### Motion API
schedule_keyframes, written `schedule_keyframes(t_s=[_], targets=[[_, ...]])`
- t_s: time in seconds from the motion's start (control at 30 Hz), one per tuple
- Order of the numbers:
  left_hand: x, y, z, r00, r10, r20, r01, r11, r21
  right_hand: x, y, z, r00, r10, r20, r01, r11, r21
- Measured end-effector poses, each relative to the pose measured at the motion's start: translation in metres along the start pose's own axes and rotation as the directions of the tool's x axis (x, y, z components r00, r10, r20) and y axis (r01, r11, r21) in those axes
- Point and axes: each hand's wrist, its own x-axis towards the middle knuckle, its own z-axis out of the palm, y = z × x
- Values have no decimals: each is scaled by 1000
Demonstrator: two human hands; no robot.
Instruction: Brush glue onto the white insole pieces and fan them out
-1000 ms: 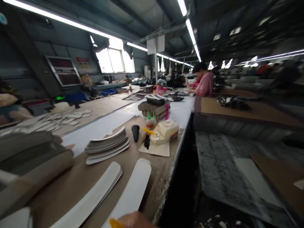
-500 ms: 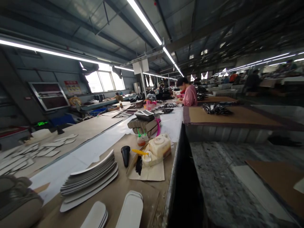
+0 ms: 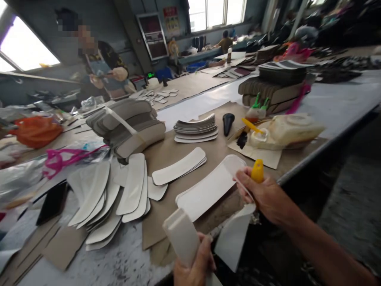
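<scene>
My left hand sits at the bottom edge, closed around a folded white strip piece that sticks up from the fist. My right hand is over the table's front edge, closed on a yellow-handled tool, and it also pinches the edge of a thin white cut piece hanging below it. Just left of that hand lies a long white curved piece on brown paper. Another such white piece lies behind it.
Fanned white and grey pieces cover the left of the table, behind them a tied grey bundle and a small stack. A glue container with brush stands at right. A person works across the table. Table edge drops off right.
The view swung from the far hall down and left onto the table. Both hands came into sight, holding the white pieces and the yellow tool.
</scene>
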Motion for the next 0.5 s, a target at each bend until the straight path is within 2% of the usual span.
schedule_keyframes(t_s=[0.1, 0.2, 0.37, 0.5], targets=[[20, 14, -16, 987, 77, -139, -80, 997, -16, 9, -9, -9, 973, -6, 229, 91, 927, -364], [37, 25, -19, 986, 110, -126, -110, 994, 9, 17, -13, -1, 906, 60, 418, 229, 762, -606], [55, 27, -15, 996, 58, -61, -57, 998, 27, 34, -11, 30, 770, 234, 593, 363, 604, -710], [63, 21, -20, 999, -3, 33, 3, 1000, -1, 44, -12, 56, 705, 308, 639, 445, 509, -737]])
